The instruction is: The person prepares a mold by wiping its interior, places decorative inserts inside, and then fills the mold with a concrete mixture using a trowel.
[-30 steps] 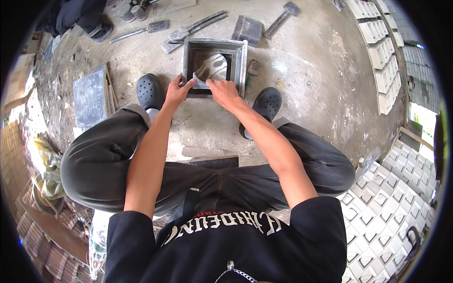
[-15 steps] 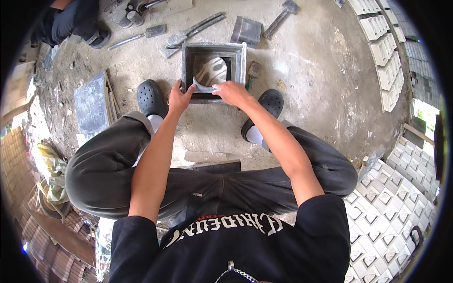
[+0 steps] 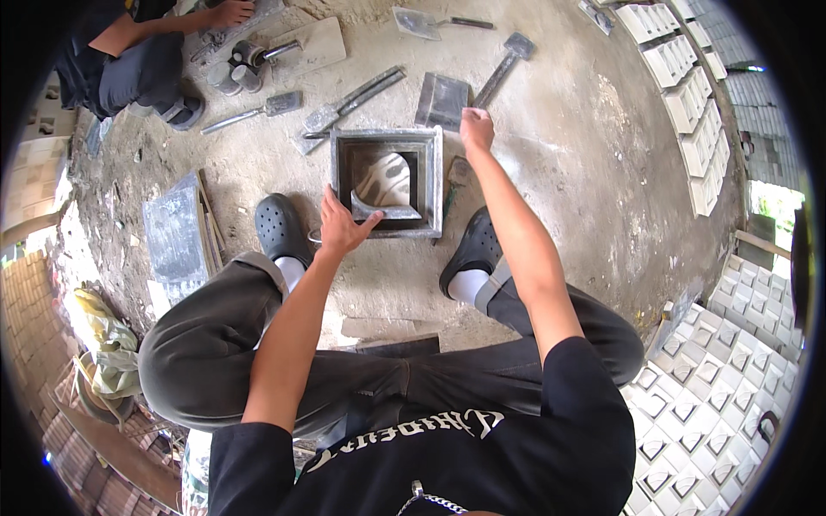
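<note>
On the ground between my feet sits a square grey mould box (image 3: 437, 181). Inside it lie a rounded pale piece with dark streaks (image 3: 389, 178) and a curved grey insert (image 3: 397, 212) along the near side. My left hand (image 3: 344, 228) rests over the box's near left corner, fingers spread along the outer left wall and thumb at the insert. Beyond the box, my right hand (image 3: 477, 132) is closed at the near right corner of a flat grey block (image 3: 442, 99) and the handle end of a flat-headed tool (image 3: 501, 70). What its fingers hold is hidden.
Trowels (image 3: 419, 23) and a long bar (image 3: 370, 97) lie past the box; a brush (image 3: 458, 175) is beside it. Grey boards (image 3: 178, 228) lie at left. Another person's hand (image 3: 232, 12) works at far left. Pale cast blocks (image 3: 705, 112) line the right.
My right hand has left the insert and reached forward and right to the grey block and tool handle. My left hand stays at the box corner. The view has shifted.
</note>
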Tool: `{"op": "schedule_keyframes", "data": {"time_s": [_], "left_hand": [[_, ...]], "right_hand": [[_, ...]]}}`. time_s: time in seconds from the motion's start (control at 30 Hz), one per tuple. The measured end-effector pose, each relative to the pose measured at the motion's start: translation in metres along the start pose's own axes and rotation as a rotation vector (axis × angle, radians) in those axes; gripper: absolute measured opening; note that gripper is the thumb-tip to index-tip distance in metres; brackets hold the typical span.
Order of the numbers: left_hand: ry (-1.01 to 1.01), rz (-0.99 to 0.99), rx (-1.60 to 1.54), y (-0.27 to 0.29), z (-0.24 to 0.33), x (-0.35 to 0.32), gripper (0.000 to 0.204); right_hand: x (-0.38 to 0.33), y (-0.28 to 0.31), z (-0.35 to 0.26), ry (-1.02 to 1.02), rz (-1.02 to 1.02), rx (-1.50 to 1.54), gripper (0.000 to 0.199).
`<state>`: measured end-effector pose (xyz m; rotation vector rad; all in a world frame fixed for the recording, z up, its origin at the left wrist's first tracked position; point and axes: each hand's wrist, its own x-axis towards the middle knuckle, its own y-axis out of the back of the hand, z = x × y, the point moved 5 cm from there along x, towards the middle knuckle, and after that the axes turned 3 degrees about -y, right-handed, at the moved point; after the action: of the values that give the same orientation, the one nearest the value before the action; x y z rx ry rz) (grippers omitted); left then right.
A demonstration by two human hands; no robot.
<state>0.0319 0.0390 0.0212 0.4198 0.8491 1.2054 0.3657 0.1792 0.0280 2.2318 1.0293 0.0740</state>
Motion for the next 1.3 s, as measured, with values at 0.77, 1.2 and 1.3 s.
{"op": "schedule_keyframes", "data": {"time_s": [0.77,1.2,1.3], "left_hand": [[0.203,-0.112,0.076,-0.003,0.002,0.002,0.134],[-0.176,0.159,-1.236,0.040,0.165,0.012,0.062],[0.054,0.042,-1.500,0.039,0.148,0.013,0.041]], "right_hand": [[0.015,0.058,-0.053,0.150,0.157,0.443,0.038],[-0.176,0.120,-0.126,0.078,-0.258,0.437,0.028],[-0.190,0.108,-0.123,0.084,-0.430,0.309,0.032]]}}
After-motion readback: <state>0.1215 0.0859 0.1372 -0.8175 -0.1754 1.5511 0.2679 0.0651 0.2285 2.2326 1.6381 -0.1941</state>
